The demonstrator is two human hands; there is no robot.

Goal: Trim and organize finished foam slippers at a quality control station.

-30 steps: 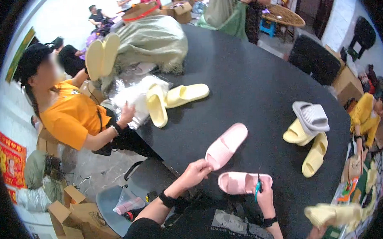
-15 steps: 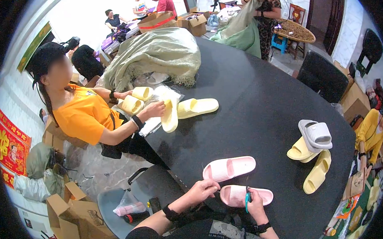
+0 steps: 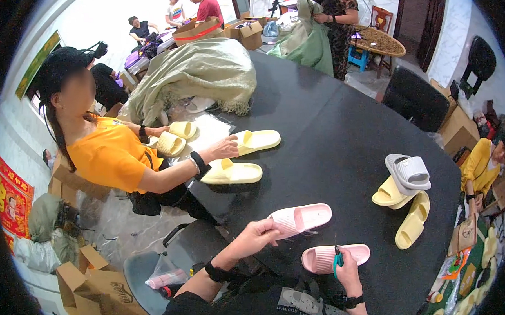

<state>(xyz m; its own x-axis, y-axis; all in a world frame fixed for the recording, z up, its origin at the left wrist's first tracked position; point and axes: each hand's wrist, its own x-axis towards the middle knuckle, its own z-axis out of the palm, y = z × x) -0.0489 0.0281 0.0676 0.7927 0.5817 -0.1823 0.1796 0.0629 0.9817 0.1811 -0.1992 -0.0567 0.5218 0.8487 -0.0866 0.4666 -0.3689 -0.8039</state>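
Two pink slippers lie before me on the dark table (image 3: 341,131). My left hand (image 3: 255,237) is closed in a pinch at the strap edge of the farther pink slipper (image 3: 311,216). My right hand (image 3: 350,271) grips small teal-handled scissors (image 3: 339,259), blades pointing away from me, over the nearer pink slipper (image 3: 313,260). A thin dark strand shows beside the farther slipper; I cannot make out what it is.
Across the left corner, a person in orange (image 3: 114,149) handles yellow slippers (image 3: 233,172). Grey slippers (image 3: 409,173) rest on yellow ones (image 3: 414,221) at the right. A pale green sack (image 3: 203,69) covers the far left. A grey chair (image 3: 142,275) stands at my left.
My left hand has moved from the nearer pink slipper to the farther one. The nearer slipper and my right hand with the scissors have shifted right. The person in orange has laid a yellow slipper down.
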